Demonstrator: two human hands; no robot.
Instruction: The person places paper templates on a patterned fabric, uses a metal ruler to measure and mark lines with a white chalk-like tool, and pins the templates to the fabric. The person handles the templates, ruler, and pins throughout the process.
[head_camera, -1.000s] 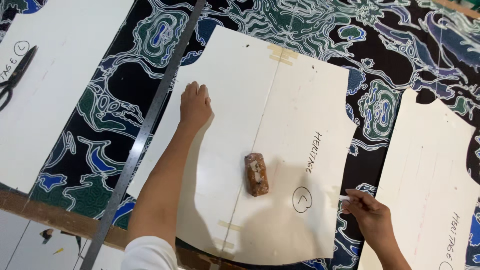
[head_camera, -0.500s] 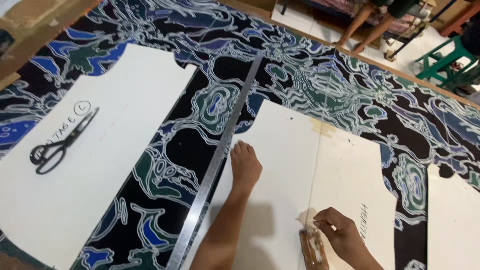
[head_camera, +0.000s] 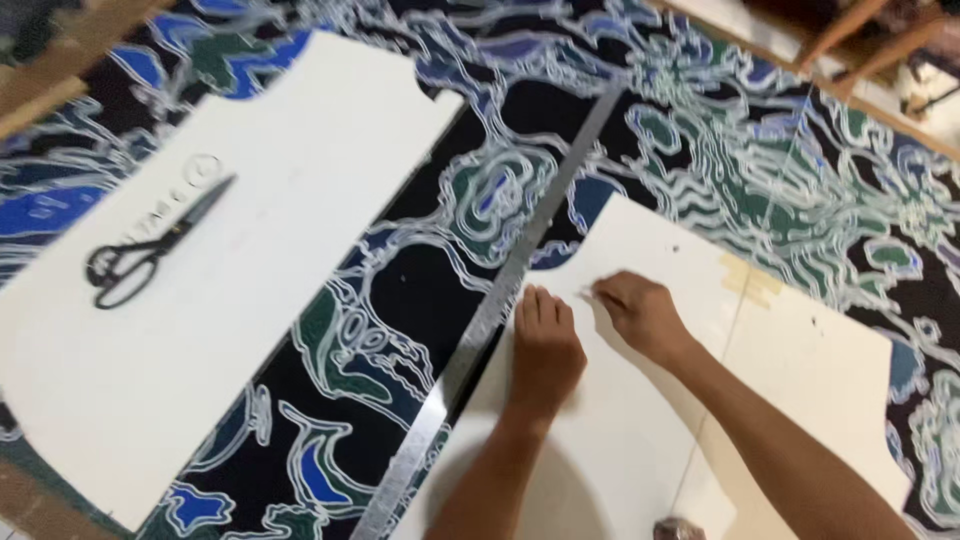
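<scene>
Pressing flat with fingers spread loosely, the left hand (head_camera: 545, 350) is laid on the white paper pattern (head_camera: 640, 440), just beside the metal ruler (head_camera: 480, 330). A small pale marker is pinched by the right hand (head_camera: 640, 315) near the pattern's upper edge, over patterned fabric (head_camera: 420, 290).

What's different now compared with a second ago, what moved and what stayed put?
The right hand left the pattern's right edge, passed the brown weight, and now rests near the upper left edge, fingertips pinched on something small, beside the left hand. The left hand stayed pressed flat on the white pattern piece. The metal ruler and scissors did not shift.
</scene>
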